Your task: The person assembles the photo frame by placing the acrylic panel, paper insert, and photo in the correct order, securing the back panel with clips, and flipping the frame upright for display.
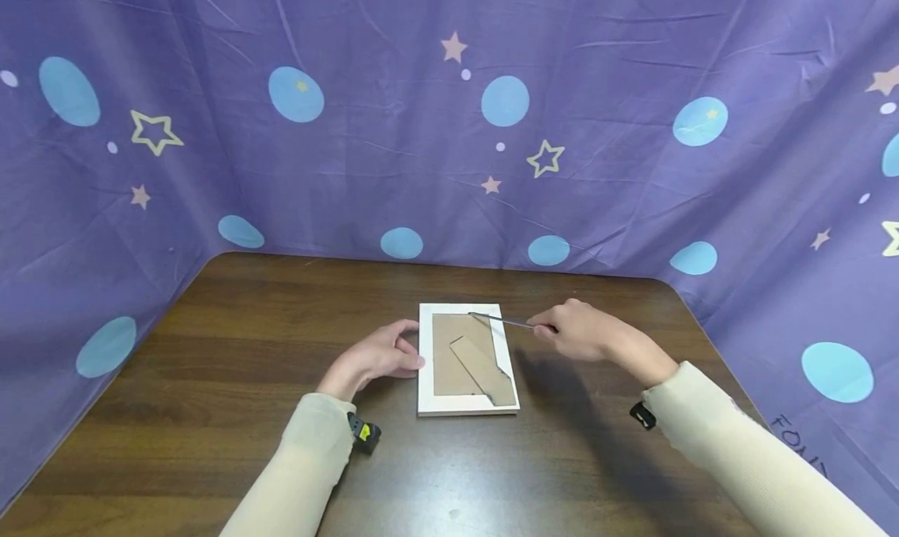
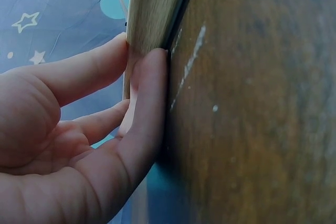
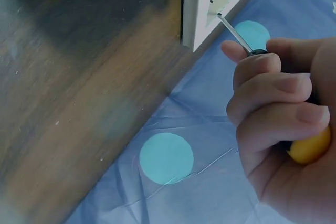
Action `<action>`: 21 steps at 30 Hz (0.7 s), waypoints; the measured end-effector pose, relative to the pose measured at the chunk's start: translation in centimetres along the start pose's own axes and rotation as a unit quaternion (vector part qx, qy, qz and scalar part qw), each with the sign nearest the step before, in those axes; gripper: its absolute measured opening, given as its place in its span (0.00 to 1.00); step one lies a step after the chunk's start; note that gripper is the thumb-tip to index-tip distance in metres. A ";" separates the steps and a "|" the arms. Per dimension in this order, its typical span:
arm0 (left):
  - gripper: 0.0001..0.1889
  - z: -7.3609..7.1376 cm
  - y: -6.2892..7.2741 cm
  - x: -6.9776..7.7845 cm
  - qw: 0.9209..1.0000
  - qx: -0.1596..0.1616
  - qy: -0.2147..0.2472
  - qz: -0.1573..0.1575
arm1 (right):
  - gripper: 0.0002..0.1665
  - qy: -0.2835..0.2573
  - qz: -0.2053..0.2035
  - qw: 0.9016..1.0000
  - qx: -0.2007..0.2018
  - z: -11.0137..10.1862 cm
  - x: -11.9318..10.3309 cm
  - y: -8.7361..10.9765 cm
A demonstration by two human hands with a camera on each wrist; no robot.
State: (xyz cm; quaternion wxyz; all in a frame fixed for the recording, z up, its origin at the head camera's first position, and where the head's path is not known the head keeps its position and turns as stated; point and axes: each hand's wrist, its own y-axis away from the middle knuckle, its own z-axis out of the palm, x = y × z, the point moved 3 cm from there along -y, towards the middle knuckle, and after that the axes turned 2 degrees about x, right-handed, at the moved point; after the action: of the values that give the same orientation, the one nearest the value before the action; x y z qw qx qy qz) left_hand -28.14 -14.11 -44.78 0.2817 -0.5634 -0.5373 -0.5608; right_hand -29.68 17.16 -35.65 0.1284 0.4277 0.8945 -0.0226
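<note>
A white picture frame lies face down on the wooden table, its brown backing board and the folded stand showing. At its left edge my left hand holds the frame with thumb and fingers. In the left wrist view the fingers bear against the frame's wood-grained side. My right hand grips a screwdriver, its yellow handle end showing below the curled fingers. The screwdriver's tip touches or hovers at the far edge of the backing; I cannot tell which.
The brown table reaches back to a purple curtain with stars and blue dots, which also hangs at both sides. A dark strap device sits on each wrist, the left one and the right one.
</note>
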 end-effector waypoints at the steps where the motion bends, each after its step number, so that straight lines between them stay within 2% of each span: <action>1: 0.40 0.0 0.0 0.0 1.000 -0.002 0.002 0.001 | 0.19 -0.013 0.013 1.000 -0.002 0.0 0.1 0.0; 4: 0.40 0.1 -0.1 -0.1 1.000 -0.004 0.005 0.002 | 0.19 -0.070 0.055 0.996 -0.020 0.0 0.5 0.0; 6: 0.40 0.0 -0.1 -0.1 1.000 -0.004 0.005 0.003 | 0.20 -0.141 0.087 0.985 -0.043 0.1 0.7 0.1; 8: 0.40 0.0 -0.1 -0.1 1.000 0.000 0.003 0.005 | 0.21 -0.231 0.122 0.962 -0.075 0.3 0.9 0.2; 10: 0.40 0.0 -0.1 -0.1 1.000 0.002 0.002 0.006 | 0.21 -0.314 0.157 0.930 -0.107 0.6 1.1 0.3; 12: 0.40 0.0 -0.1 -0.1 1.000 0.004 0.002 0.006 | 0.21 -0.369 0.178 0.902 -0.133 0.8 1.2 0.3; 14: 0.40 0.1 -0.1 -0.2 1.000 0.004 0.004 0.005 | 0.20 -0.388 0.187 0.890 -0.149 1.0 1.4 0.3; 15: 0.40 0.1 -0.1 -0.2 1.000 0.003 0.006 0.004 | 0.20 -0.388 0.188 0.889 -0.152 1.1 1.4 0.2; 17: 0.39 0.1 -0.1 -0.2 1.000 0.003 0.006 0.003 | 0.22 -0.374 0.180 0.897 -0.153 1.1 1.3 0.2; 21: 0.39 0.0 -0.1 -0.2 1.000 0.004 0.005 0.002 | 0.26 -0.309 0.152 0.927 -0.145 1.0 0.6 0.1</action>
State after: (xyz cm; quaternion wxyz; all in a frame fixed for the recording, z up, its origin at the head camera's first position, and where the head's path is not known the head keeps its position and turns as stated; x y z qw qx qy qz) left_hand -28.26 -14.14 -44.97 0.2876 -0.5606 -0.5372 -0.5608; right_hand -29.79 17.54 -36.78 0.4610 0.5075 0.7280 -0.0039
